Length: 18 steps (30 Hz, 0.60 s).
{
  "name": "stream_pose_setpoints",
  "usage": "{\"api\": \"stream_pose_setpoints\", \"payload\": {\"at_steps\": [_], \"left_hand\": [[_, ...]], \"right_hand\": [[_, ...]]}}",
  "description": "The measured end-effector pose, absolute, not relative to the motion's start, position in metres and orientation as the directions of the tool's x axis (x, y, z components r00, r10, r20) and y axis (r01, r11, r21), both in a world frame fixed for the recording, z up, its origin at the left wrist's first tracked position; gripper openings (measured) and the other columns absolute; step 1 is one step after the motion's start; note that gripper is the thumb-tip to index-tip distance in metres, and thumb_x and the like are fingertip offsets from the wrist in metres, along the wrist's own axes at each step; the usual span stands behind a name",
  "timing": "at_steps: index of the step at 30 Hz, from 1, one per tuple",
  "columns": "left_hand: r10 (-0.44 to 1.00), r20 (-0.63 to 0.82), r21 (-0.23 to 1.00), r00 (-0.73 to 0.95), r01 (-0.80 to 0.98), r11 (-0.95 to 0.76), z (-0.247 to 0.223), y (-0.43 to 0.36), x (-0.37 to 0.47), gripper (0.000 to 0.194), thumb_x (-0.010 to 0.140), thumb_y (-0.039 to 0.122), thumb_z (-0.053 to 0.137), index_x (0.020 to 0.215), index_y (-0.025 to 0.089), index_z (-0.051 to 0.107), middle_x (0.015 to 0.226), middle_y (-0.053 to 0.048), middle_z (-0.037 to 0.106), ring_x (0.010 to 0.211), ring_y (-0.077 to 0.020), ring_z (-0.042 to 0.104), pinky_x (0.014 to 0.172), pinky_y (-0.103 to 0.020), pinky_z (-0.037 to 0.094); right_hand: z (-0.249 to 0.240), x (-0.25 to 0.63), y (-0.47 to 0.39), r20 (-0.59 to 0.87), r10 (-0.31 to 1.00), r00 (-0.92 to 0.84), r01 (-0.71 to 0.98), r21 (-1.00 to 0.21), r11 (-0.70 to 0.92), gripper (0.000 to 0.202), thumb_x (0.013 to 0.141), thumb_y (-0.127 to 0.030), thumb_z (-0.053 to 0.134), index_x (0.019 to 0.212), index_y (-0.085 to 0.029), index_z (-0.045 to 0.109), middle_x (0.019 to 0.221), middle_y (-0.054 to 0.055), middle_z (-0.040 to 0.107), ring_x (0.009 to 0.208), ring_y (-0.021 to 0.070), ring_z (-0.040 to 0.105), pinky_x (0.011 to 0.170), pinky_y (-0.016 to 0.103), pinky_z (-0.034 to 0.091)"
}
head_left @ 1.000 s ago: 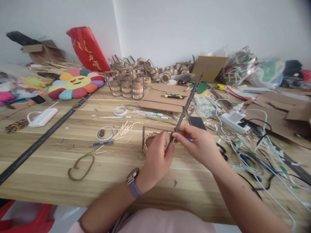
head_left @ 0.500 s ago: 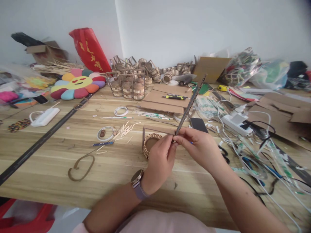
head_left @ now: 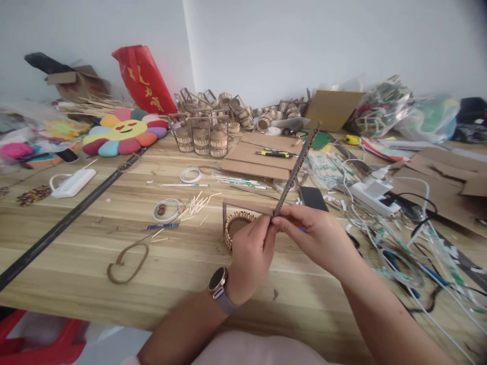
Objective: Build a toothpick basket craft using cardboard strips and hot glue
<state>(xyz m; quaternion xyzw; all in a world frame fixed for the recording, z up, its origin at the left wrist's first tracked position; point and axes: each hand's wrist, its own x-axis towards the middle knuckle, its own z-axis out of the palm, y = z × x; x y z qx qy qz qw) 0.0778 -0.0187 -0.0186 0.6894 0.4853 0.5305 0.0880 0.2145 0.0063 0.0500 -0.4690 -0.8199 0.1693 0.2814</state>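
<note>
Between the fingertips of both hands a narrow strip of corrugated cardboard (head_left: 297, 170) stands tilted up and to the right. My left hand (head_left: 253, 251), with a watch on the wrist, is closed around its lower end. My right hand (head_left: 314, 233) pinches the same end from the other side. Just left of and partly behind my left hand lies a small round basket of light sticks (head_left: 229, 230) with a brown inside. A brown cardboard frame (head_left: 247, 204) runs along behind it toward my fingers. The strip's lower tip is hidden by the hands.
Loose short sticks (head_left: 197, 204), a blue glue tube (head_left: 162, 226) and a curled brown strip (head_left: 129, 263) lie to the left. Behind are cardboard sheets (head_left: 243, 147) with a yellow utility knife (head_left: 274, 153) and finished baskets (head_left: 201, 141). A power strip (head_left: 375, 195) and tangled cables sit right.
The camera view has shifted slightly. Both hands keep hold of the cardboard strip at nearly the same spot, and its upper end has dipped a little.
</note>
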Motion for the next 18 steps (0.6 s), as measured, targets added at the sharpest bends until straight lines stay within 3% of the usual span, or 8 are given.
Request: {"api": "stream_pose_setpoints", "payload": {"at_steps": [10,18], "left_hand": [[0.764,0.636,0.673,-0.107,0.562,-0.481,-0.0193,-0.0203,0.0796,0.03,0.098,0.022,0.045,0.071,0.019,0.057,0.059,0.0,0.058,0.054,-0.0121,0.054,0.053,-0.024,0.037],[0.804,0.567,0.764,-0.182,0.482,-0.43,-0.0225,-0.0219,0.074,0.025,0.095,0.027,0.052,0.074,0.018,0.062,0.061,0.001,0.059,0.055,-0.0098,0.055,0.055,-0.02,0.04]], "right_hand": [[0.0544,0.2102,0.0017,0.282,0.877,-0.39,0.651,-0.589,0.479,0.023,0.087,-0.03,0.051,0.074,-0.022,0.067,0.063,0.0,0.069,0.054,0.0144,0.06,0.05,0.023,0.045],[0.0493,0.207,-0.0013,0.22,0.888,-0.405,0.554,-0.714,0.429,0.023,0.087,-0.028,0.051,0.087,-0.021,0.073,0.082,0.003,0.077,0.071,0.0176,0.071,0.059,0.023,0.053]]}}
